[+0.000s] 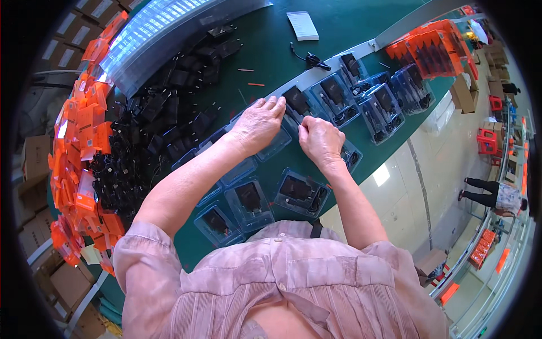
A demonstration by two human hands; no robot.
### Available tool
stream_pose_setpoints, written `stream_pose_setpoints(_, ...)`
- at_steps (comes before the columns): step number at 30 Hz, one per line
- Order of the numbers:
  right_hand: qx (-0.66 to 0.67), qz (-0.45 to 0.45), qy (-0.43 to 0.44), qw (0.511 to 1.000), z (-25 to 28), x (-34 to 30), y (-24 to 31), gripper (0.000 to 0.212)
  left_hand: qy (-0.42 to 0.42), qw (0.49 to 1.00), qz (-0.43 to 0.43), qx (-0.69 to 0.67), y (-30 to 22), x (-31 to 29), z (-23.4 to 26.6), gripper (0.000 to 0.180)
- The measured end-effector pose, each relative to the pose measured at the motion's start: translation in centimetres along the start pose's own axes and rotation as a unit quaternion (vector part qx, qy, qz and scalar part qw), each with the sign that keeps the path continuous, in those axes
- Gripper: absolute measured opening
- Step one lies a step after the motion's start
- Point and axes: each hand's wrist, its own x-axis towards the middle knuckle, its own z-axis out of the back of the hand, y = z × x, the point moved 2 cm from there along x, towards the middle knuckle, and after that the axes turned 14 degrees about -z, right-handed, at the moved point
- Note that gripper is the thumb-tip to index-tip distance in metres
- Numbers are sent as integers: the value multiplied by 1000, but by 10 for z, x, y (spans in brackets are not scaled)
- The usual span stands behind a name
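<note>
1. Head view, the tray in hand: a clear plastic tray [289, 121] holding a black charger [297, 99] lies on the green table [257, 37], between the person's two hands.
2. Head view, left hand [258, 125]: the fingers lie close together, slightly bent, with their tips at the tray's left side. Whether they have hold of it, I cannot tell.
3. Head view, right hand [322, 139]: it is curled loosely, thumb and forefinger near each other at the tray's near right corner. Whether anything is pinched between them is hidden.
4. Head view, right of the hands: more filled trays stand close together, among them one with a charger and coiled cable [334, 97]. A loose black cable [311, 60] lies just beyond, and a white paper stack [303, 26] farther off.
5. Head view, near the person's shirt [276, 254]: another filled tray [249, 199] sits on the table.
6. Head view, left side: a heap of black chargers [164, 104] and a pile of orange boxes [84, 130] lie beside a stack of clear plastic [144, 51].
</note>
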Motion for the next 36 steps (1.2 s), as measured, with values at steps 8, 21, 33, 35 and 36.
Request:
stream_pose_setpoints(8,17,-10,-8,1000,-1,1,0,16,107,988,36,-109,4,9,19,64)
stream_pose_setpoints(21,-39,-26,64,997,9,12,8,20,112,993,37,-21,-12,3,2,63)
stream_pose_setpoints(33,27,-22,49,998,15,-1,-6,20,90,989,32,-114,2,-9,10,72)
stream_pose_setpoints(35,14,5,-1,1000,18,-3,-4,20,89,987,33,-131,3,-5,12,71)
stream_pose_setpoints(36,2,16,-14,1000,18,-4,-3,20,89,984,36,-148,3,-5,14,70)
